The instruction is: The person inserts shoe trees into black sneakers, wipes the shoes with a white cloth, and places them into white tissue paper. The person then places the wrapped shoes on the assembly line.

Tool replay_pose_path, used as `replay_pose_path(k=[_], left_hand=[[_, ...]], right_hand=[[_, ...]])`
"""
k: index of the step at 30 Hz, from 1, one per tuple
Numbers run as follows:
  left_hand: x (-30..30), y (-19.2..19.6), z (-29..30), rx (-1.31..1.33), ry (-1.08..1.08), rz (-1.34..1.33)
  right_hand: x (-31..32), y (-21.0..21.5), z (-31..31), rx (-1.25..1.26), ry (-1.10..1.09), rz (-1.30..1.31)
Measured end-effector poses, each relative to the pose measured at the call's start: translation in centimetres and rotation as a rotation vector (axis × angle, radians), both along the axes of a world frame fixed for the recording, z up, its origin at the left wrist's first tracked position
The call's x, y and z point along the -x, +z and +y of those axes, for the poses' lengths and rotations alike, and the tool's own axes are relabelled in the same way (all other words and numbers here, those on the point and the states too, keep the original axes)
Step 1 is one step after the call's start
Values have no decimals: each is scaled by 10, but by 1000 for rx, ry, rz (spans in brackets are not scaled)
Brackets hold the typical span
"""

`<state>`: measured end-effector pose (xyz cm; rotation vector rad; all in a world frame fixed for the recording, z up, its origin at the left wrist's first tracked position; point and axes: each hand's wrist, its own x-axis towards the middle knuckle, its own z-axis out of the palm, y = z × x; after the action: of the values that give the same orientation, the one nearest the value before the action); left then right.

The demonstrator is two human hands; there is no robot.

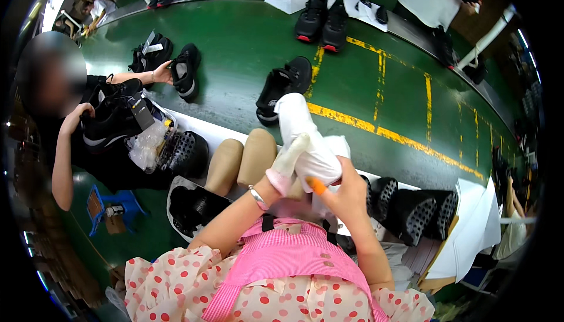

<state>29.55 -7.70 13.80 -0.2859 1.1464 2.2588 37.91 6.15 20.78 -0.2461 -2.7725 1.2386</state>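
Observation:
Both hands hold a long white bundle (pixel 305 125), apparently paper, raised in front of my chest. My left hand (pixel 286 166), in a whitish glove with a pink cuff, is closed on its near left side. My right hand (pixel 348 195) grips the lower right end, an orange cover on one finger; its other fingers are partly hidden behind the bundle. Just beyond the bundle's far end, a black shoe (pixel 294 75) lies on the green work surface (pixel 235 46). Two tan foot-shaped forms (pixel 257 154) stand left of my left hand.
At left a co-worker (pixel 82 122) handles black shoes (pixel 187 72). Black dotted forms (pixel 414 213) and white paper sheets (pixel 470 228) are at right. A pair of black shoes with red soles (pixel 322 22) stands at the far side. A blue stool (pixel 114 207) is on the floor.

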Motion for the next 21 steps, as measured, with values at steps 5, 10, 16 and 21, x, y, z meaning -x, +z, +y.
replay_pose_path(k=[5,10,16,21], left_hand=[[114,-22,-65,432,-155,339],[231,-77,-87,1324,-167,888],[287,-118,-45,1374,-271,934],[272,-135,-17,1247,-281,769]], right_hand=[[70,-16,27,184,-249,-105],[118,-37,20,286,-169,-283],[155,-58,13,238,-34,-443],[175,-59,50,66,-57,-546]])
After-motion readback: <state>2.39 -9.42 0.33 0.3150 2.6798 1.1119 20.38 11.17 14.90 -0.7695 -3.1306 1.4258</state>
